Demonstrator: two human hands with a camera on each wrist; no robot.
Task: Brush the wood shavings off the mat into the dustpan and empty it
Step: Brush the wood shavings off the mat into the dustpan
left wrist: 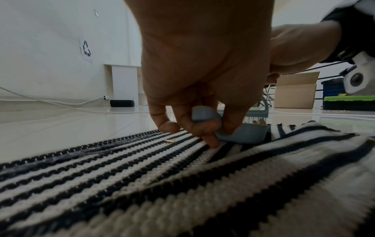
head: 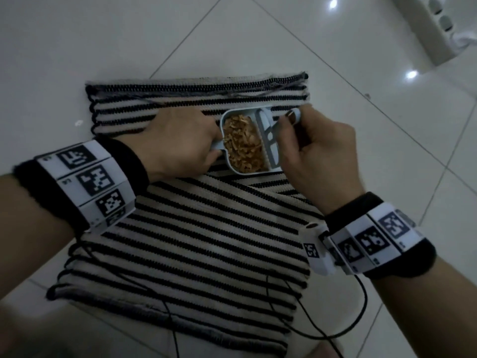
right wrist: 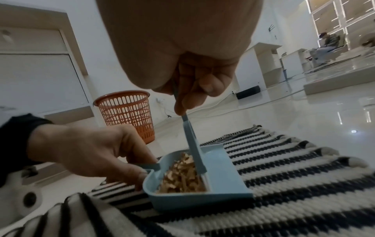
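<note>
A black-and-white striped mat lies on the tiled floor, its near half rumpled over the far half. On it sits a small light-blue dustpan holding a heap of brown wood shavings. My left hand grips the dustpan's handle from the left. My right hand holds the light-blue brush by its handle, the brush head standing in the pan against the shavings. One stray shaving lies on the mat.
An orange mesh wastebasket stands on the floor beyond the mat, left of the dustpan. White cabinets line the wall. A cardboard box and a green-topped crate sit further off. A white fleck lies on the tiles.
</note>
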